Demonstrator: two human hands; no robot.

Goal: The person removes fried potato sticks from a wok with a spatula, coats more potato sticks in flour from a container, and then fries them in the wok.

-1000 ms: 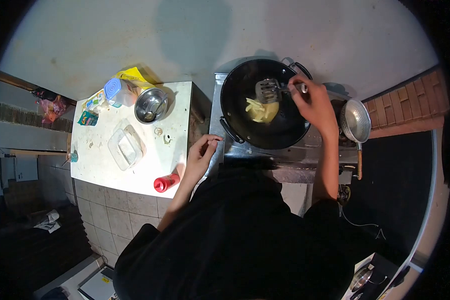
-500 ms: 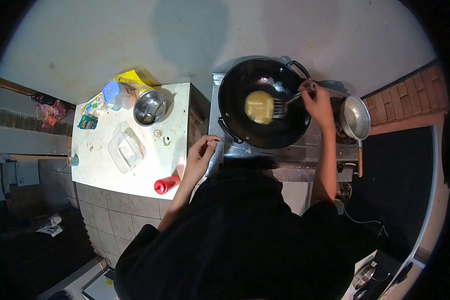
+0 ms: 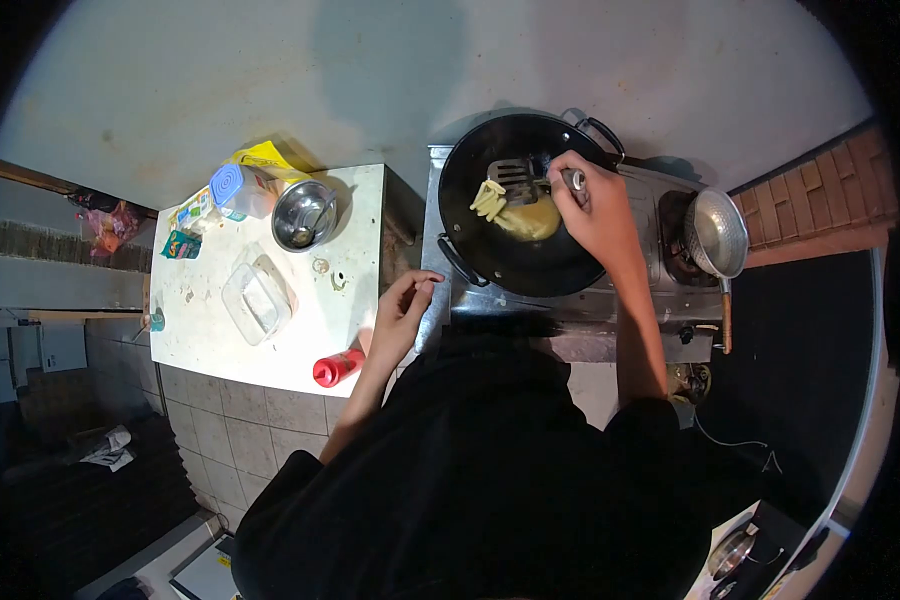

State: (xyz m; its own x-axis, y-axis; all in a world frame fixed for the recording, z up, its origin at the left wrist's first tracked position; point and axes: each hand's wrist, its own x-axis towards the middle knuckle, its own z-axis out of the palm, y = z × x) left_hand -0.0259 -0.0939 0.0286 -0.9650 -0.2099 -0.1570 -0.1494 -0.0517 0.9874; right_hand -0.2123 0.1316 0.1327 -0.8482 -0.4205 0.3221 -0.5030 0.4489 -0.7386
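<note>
Gripping the spatula (image 3: 513, 174) w/ my R hand (image 3: 597, 210), fingers closed round its handle; long axis approx 3 to 9 o'clock. Strips (image 3: 489, 200) lie at 9 o'clock from those fingers, inside the wok (image 3: 500, 270), by yellow oil (image 3: 535, 222). They look pale, clumped. L hand (image 3: 403, 308), farther, at wok's 8 o'clock, hangs half-open, nothing seen in it.

Wok (image 3: 540, 272) on stove (image 3: 642, 308), pan (image 3: 716, 236) right, table (image 3: 315, 347) left
</note>
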